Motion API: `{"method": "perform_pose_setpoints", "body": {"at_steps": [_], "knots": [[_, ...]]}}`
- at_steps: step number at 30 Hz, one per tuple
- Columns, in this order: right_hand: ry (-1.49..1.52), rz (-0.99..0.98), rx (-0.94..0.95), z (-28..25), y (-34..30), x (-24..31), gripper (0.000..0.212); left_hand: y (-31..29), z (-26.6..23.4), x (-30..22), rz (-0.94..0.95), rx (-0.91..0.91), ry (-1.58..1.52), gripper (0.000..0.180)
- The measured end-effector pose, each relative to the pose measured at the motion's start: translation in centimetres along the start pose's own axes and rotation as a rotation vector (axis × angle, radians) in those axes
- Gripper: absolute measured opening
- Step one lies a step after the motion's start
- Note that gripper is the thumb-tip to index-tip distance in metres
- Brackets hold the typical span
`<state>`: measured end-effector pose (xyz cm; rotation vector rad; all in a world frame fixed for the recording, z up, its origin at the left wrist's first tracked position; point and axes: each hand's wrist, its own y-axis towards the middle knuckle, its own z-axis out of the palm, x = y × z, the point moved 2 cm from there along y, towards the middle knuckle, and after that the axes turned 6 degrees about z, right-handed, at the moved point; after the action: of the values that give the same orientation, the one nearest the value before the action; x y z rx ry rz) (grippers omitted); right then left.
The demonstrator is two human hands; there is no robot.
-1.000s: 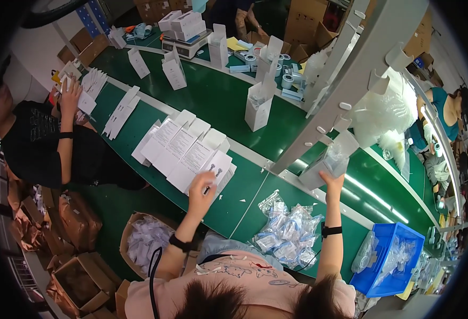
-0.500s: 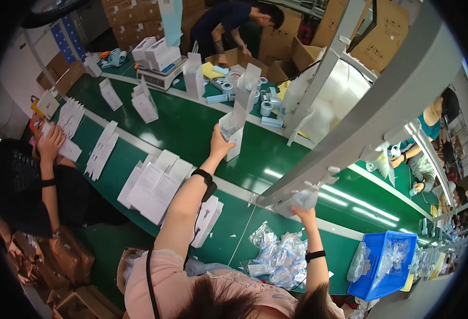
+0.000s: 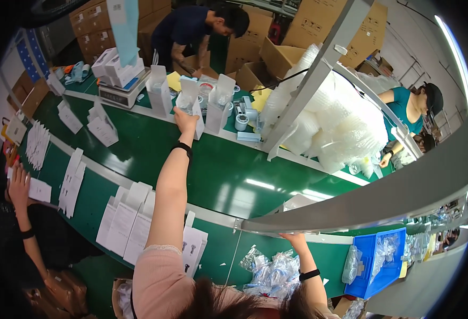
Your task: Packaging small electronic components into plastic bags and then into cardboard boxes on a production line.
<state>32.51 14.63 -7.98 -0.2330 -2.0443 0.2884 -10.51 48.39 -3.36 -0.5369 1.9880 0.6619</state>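
My left hand (image 3: pixel 186 121) is closed round the lower part of an upright white carton (image 3: pixel 188 94) with its top flap raised, at the belt's far edge. Close beside it on the right stands another open white carton (image 3: pixel 218 106) with clear-wrapped contents. My right hand (image 3: pixel 296 241) is at the near belt edge, its fingers mostly hidden behind the grey metal beam (image 3: pixel 351 207). A white carton (image 3: pixel 296 202) shows just beyond the beam, in line with that hand. Clear plastic packets (image 3: pixel 275 271) lie in a heap below my right hand.
White flat cartons (image 3: pixel 125 220) lie left of my left arm. A blue bin (image 3: pixel 364 282) stands at the right. Across the green belt (image 3: pixel 138 165) are a scale (image 3: pixel 118 95), bubble wrap (image 3: pixel 329 111) and a co-worker (image 3: pixel 189 34). Another person's hand (image 3: pixel 19 186) rests on cartons at far left.
My left hand has carried the carton across the belt to its far edge, beside other open cartons. My right hand's fingers have passed behind the beam. The view has shifted.
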Motion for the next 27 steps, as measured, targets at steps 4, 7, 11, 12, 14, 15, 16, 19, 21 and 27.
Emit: {"method": "perform_pose_setpoints", "body": {"at_steps": [4, 7, 11, 12, 14, 15, 16, 19, 21, 27], "knots": [[-0.145, -0.094, -0.058, -0.5, 0.7, -4.3, 0.033, 0.4, 2.6, 0.0, 0.073, -0.020, -0.034, 0.086], [-0.122, -0.106, -0.119, -0.8, 0.9, -8.0, 0.031, 0.9, 4.2, -0.1, 0.126, -0.031, -0.056, 0.087], [-0.055, -0.099, -0.173, -1.4, 1.2, -10.1, 0.029, 1.5, 5.0, 0.4, 0.203, -0.037, -0.092, 0.085], [-0.126, -0.098, -0.153, -1.4, 1.3, -10.4, 0.029, 1.5, 4.8, 0.7, 0.231, -0.011, -0.095, 0.082], [-0.188, -0.107, -0.115, -0.5, 1.6, -8.9, 0.030, 1.4, 3.5, 0.9, 0.260, 0.003, -0.080, 0.079], [-0.171, -0.110, -0.101, -0.2, 1.7, -8.0, 0.033, 1.0, 3.0, 1.1, 0.105, -0.064, -0.017, 0.075], [-0.155, -0.113, -0.090, 0.1, 1.9, -5.8, 0.037, 0.3, 2.7, 0.7, -0.050, -0.133, 0.040, 0.072], [0.028, -0.066, -0.078, -1.0, 3.3, -3.6, 0.041, -6.5, 3.8, -3.1, -0.191, 0.120, -0.003, 0.060], [0.390, -0.023, -0.008, -1.0, 5.1, -2.2, 0.043, -12.6, 1.7, -6.3, -0.106, 0.667, -0.155, 0.057], [0.067, -0.210, 0.304, 1.6, 8.7, 14.6, 0.066, -21.6, -3.4, -10.0, 0.327, 1.409, -0.360, 0.086]]}}
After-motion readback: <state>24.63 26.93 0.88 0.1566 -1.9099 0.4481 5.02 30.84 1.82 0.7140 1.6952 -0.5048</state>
